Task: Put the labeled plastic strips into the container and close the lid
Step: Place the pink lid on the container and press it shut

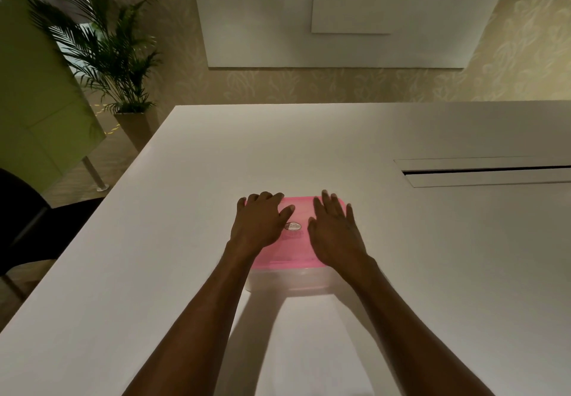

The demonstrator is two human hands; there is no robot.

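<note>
A clear plastic container [287, 281] stands on the white table [185, 210], near its middle. A pink lid [296, 247] with a small oval sticker [293, 226] lies on top of the container. My left hand [261, 225] rests palm down on the lid's left half, fingers curled over the far left corner. On the right half my right hand [335, 232] lies flat with fingers spread. No plastic strips show on the table; the container's inside is hidden by the lid and my hands.
A long cable slot [482, 171] is cut into the table at the right. Beyond the table's left edge stand a potted palm [102, 55], a green partition [37, 102] and a dark chair [18, 210]. A whiteboard [340, 15] hangs on the far wall.
</note>
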